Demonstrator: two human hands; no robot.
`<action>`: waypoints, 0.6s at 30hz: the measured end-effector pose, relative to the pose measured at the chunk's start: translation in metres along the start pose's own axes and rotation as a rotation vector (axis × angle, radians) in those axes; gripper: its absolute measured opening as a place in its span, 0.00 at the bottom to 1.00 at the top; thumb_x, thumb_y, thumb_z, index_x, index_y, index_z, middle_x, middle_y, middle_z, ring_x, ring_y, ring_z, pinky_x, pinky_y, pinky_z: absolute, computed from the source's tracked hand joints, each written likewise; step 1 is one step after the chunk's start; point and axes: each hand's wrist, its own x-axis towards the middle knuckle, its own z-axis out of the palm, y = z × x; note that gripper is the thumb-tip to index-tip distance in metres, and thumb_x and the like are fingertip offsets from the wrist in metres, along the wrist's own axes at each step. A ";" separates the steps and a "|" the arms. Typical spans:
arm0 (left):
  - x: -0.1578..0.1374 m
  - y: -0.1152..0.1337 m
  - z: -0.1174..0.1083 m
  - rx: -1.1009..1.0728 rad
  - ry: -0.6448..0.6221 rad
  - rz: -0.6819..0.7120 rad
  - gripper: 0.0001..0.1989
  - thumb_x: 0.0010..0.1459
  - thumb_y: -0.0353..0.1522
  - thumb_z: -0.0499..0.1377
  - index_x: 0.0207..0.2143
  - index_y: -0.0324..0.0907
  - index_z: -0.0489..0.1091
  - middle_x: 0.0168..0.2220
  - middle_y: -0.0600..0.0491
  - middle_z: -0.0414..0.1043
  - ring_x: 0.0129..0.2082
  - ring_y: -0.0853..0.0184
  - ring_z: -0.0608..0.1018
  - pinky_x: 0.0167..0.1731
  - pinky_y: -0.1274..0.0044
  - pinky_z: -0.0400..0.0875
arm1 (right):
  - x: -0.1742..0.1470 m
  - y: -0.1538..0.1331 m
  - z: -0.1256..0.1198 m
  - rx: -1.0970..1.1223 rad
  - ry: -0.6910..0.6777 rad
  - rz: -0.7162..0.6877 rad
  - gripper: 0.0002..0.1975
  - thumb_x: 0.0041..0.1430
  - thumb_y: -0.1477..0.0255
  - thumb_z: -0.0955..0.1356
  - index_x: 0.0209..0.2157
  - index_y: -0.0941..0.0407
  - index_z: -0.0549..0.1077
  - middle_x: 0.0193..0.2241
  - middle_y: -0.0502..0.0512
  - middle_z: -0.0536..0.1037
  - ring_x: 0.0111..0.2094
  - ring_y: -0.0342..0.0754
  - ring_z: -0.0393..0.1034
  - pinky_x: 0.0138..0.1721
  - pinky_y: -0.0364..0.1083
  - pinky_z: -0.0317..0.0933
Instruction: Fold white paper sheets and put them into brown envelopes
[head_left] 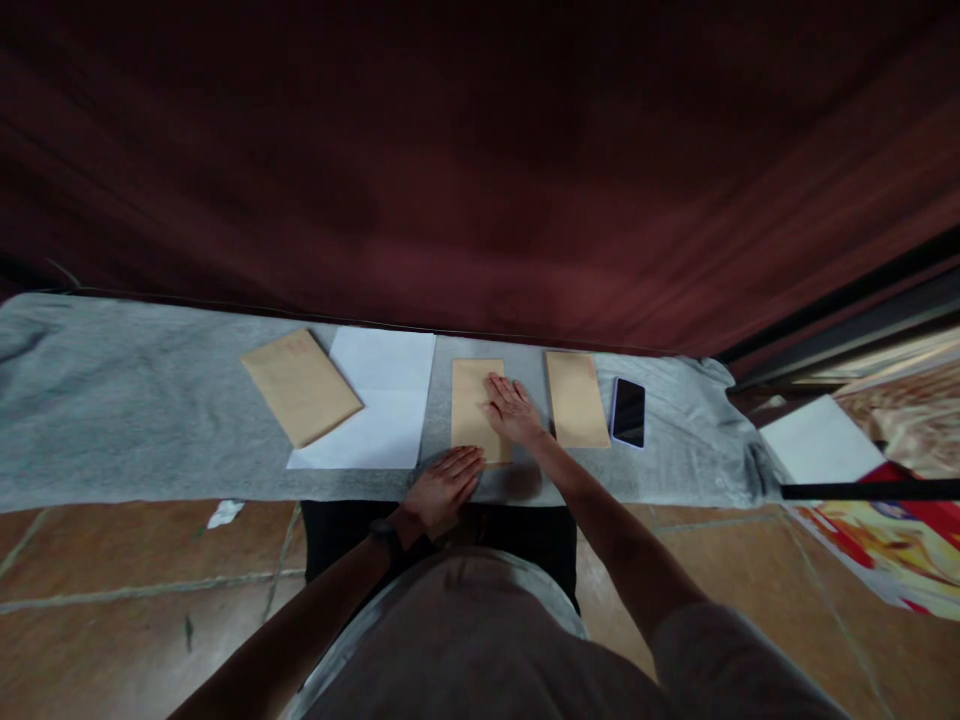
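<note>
A brown paper envelope [469, 400] lies upright on the grey cloth in front of me. My right hand [514, 408] rests flat on its right side, fingers stretched out. At the envelope's lower left corner lies my left hand [448, 487], its fingers extended and close together over the near edge. To the right is a second brown envelope, or a stack of them [577, 400], just past my right hand. On the left, white paper sheets [382, 400] lie partly under more brown envelopes [300, 390], which are turned at an angle.
A phone [628, 412] with a dark screen lies right of the envelopes. The grey cloth [150, 400] covers a narrow surface against a dark red backing [480, 200]. On the far right are a white sheet [823, 440] and a colourful printed box or bag [892, 545].
</note>
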 end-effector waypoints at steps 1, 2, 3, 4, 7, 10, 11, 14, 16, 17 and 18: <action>0.000 -0.002 0.002 0.051 0.014 0.036 0.18 0.69 0.34 0.52 0.58 0.47 0.72 0.61 0.48 0.71 0.64 0.62 0.70 0.66 0.62 0.62 | -0.007 -0.003 0.000 -0.031 -0.009 -0.014 0.28 0.72 0.67 0.60 0.70 0.60 0.55 0.70 0.63 0.57 0.71 0.55 0.49 0.71 0.60 0.40; -0.001 -0.004 0.003 0.103 0.032 0.073 0.18 0.69 0.33 0.52 0.58 0.46 0.71 0.61 0.48 0.72 0.63 0.62 0.71 0.65 0.62 0.65 | -0.016 -0.006 0.001 -0.060 -0.017 -0.031 0.29 0.73 0.66 0.59 0.70 0.61 0.54 0.70 0.63 0.57 0.71 0.55 0.49 0.71 0.60 0.40; -0.001 -0.005 0.005 0.155 0.049 0.105 0.18 0.69 0.32 0.51 0.58 0.44 0.71 0.61 0.47 0.72 0.63 0.62 0.71 0.64 0.62 0.66 | -0.026 -0.010 0.001 -0.084 -0.030 -0.058 0.29 0.73 0.65 0.59 0.70 0.61 0.54 0.70 0.64 0.57 0.71 0.54 0.49 0.71 0.60 0.41; -0.001 -0.007 0.006 0.203 0.061 0.131 0.18 0.70 0.32 0.51 0.58 0.43 0.71 0.61 0.47 0.72 0.63 0.62 0.72 0.63 0.62 0.68 | -0.036 -0.013 0.000 -0.102 -0.039 -0.085 0.30 0.73 0.63 0.60 0.70 0.61 0.53 0.70 0.64 0.57 0.71 0.54 0.49 0.71 0.60 0.42; -0.001 -0.008 0.008 0.293 0.075 0.157 0.19 0.70 0.32 0.50 0.59 0.43 0.70 0.61 0.47 0.72 0.62 0.62 0.72 0.63 0.63 0.68 | -0.070 -0.023 -0.004 -0.133 -0.067 -0.162 0.30 0.73 0.63 0.60 0.70 0.59 0.53 0.70 0.63 0.57 0.71 0.53 0.50 0.70 0.59 0.45; -0.002 -0.006 0.006 0.303 0.071 0.153 0.19 0.70 0.32 0.50 0.59 0.43 0.70 0.60 0.48 0.72 0.61 0.62 0.73 0.62 0.64 0.68 | -0.097 -0.030 -0.011 -0.123 -0.100 -0.212 0.30 0.73 0.63 0.60 0.71 0.58 0.52 0.70 0.61 0.56 0.71 0.52 0.51 0.71 0.58 0.45; -0.002 -0.005 0.005 0.299 0.069 0.149 0.19 0.70 0.33 0.50 0.59 0.43 0.71 0.60 0.48 0.73 0.61 0.62 0.73 0.62 0.64 0.68 | -0.105 -0.032 -0.013 -0.117 -0.112 -0.224 0.30 0.73 0.62 0.60 0.71 0.57 0.52 0.70 0.60 0.56 0.70 0.52 0.51 0.71 0.57 0.46; 0.002 -0.001 0.002 0.286 0.055 0.127 0.18 0.70 0.33 0.49 0.56 0.43 0.72 0.58 0.48 0.75 0.60 0.62 0.74 0.61 0.64 0.69 | -0.119 -0.035 -0.020 -0.095 -0.135 -0.247 0.30 0.72 0.63 0.61 0.71 0.55 0.52 0.70 0.58 0.56 0.70 0.51 0.52 0.71 0.57 0.46; 0.010 0.002 0.000 0.286 0.041 0.108 0.17 0.71 0.33 0.48 0.53 0.43 0.74 0.55 0.48 0.77 0.58 0.62 0.75 0.59 0.65 0.70 | -0.122 -0.036 -0.022 -0.079 -0.138 -0.251 0.30 0.72 0.64 0.62 0.71 0.54 0.53 0.70 0.58 0.57 0.70 0.52 0.53 0.70 0.58 0.47; 0.017 0.002 -0.001 0.291 0.036 0.099 0.17 0.71 0.34 0.48 0.53 0.43 0.74 0.55 0.48 0.77 0.57 0.62 0.75 0.59 0.65 0.70 | -0.123 -0.037 -0.023 -0.073 -0.135 -0.251 0.30 0.72 0.64 0.62 0.71 0.54 0.53 0.70 0.58 0.57 0.70 0.52 0.53 0.70 0.58 0.47; 0.025 0.003 -0.001 0.300 0.033 0.089 0.18 0.71 0.34 0.47 0.53 0.43 0.73 0.55 0.48 0.76 0.58 0.62 0.75 0.60 0.65 0.69 | -0.123 -0.037 -0.023 -0.068 -0.131 -0.248 0.30 0.72 0.64 0.63 0.70 0.55 0.55 0.70 0.59 0.57 0.69 0.52 0.54 0.70 0.58 0.48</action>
